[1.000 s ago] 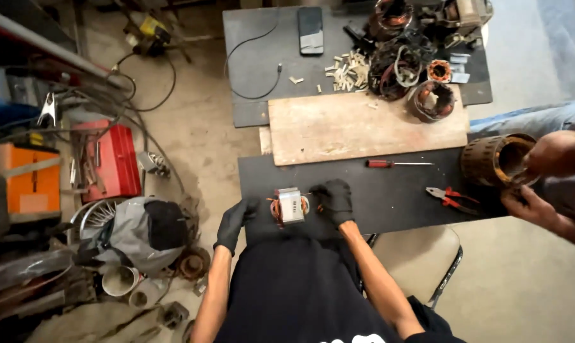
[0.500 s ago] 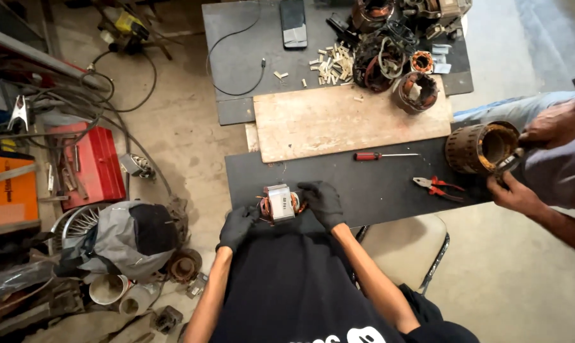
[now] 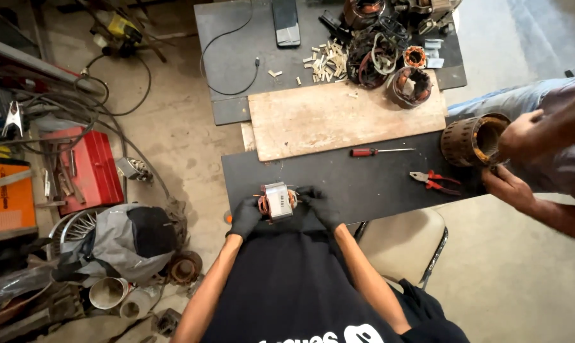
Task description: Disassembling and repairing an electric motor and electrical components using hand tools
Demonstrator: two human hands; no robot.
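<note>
Holding: both black-gloved hands are gripping a small motor stator with a silver-grey laminated core and copper-coloured windings [image 3: 277, 201] at the near edge of the dark work mat [image 3: 363, 178], just in front of the person's chest.
Left hand: the left hand [image 3: 245, 217] is curling its fingers against the stator's left side, closed around it rather than spread.
Right hand: the right hand [image 3: 321, 206] is pressing against the right side, fingers wrapping over the top edge; the two hands are clamping the part between them.
Progress: the windings are looking fully in place on this core, copper bulging at both ends, and no tool is touching it; judging by that, handling or checking is under way, and any cutting or stripping is not yet showing.
Tools nearby: a red-handled screwdriver [image 3: 376, 152] and red-handled pliers [image 3: 435, 182] are lying untouched on the mat, well apart from the hands.
Farther out: a bare plywood board [image 3: 338, 117] is lying beyond the mat, with other wound stators [image 3: 409, 86] and a pile of small pale slips [image 3: 322, 62] behind it.
Co-worker: at the right, another person's bare hands [image 3: 516, 159] are holding a larger rusty-brown cylindrical stator [image 3: 472, 140].
</note>
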